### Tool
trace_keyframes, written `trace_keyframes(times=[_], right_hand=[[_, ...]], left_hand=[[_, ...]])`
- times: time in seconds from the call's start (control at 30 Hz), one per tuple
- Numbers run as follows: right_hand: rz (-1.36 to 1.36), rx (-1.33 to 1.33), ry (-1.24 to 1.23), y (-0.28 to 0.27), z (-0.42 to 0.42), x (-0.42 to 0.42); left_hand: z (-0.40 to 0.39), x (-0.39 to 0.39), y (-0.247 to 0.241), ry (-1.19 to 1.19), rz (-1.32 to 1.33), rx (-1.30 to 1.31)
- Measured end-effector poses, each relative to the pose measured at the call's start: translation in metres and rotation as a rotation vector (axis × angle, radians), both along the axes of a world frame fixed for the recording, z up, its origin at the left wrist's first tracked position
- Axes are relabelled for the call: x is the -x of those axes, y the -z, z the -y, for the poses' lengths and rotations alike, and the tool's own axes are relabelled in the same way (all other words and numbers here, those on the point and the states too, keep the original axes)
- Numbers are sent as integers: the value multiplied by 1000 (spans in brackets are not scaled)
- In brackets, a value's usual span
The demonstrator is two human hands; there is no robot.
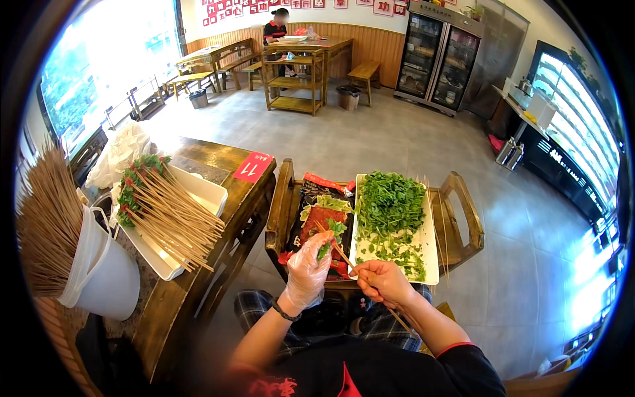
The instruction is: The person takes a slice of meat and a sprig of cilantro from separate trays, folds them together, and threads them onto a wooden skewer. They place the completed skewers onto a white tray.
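Note:
My left hand (308,270), in a clear plastic glove, pinches a small bundle of cilantro (336,230) with a reddish slice around it. Bare of any glove, my right hand (384,284) grips a thin bamboo skewer (342,253) whose upper end reaches the bundle; whether it passes through is hidden by the fingers. Below my left hand lies an opened dark package with red meat slices (325,216) on it and leafy bits at its far end. To its right, a white tray (430,263) carries a heap of chopped cilantro (391,203). Several loose skewers (441,228) lie along the tray's right side.
On the wooden table (218,154) at left, a white tray (218,191) holds many filled skewers (168,213). Beside it stands a white bucket (111,283) packed with bare skewers (52,228). A wooden chair frame (464,213) borders the work area. Another person (276,27) sits at a far table.

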State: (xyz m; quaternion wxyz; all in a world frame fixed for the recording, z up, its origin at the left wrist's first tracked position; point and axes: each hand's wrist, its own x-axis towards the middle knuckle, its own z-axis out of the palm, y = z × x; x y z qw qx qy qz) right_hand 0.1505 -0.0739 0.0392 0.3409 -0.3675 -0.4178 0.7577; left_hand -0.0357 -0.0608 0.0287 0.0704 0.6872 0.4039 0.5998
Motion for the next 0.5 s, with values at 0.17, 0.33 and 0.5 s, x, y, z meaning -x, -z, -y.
trace_keyframes(times=[0.17, 0.33, 0.5], right_hand=[[-17, -40, 33, -1, -2, 3], [-1, -18, 4, 16, -10, -5], [8, 41, -3, 16, -8, -2]], left_hand=[[-7, 2, 8, 94, 244, 167], [-7, -2, 4, 418, 748, 346], [-8, 1, 13, 166, 501, 362]])
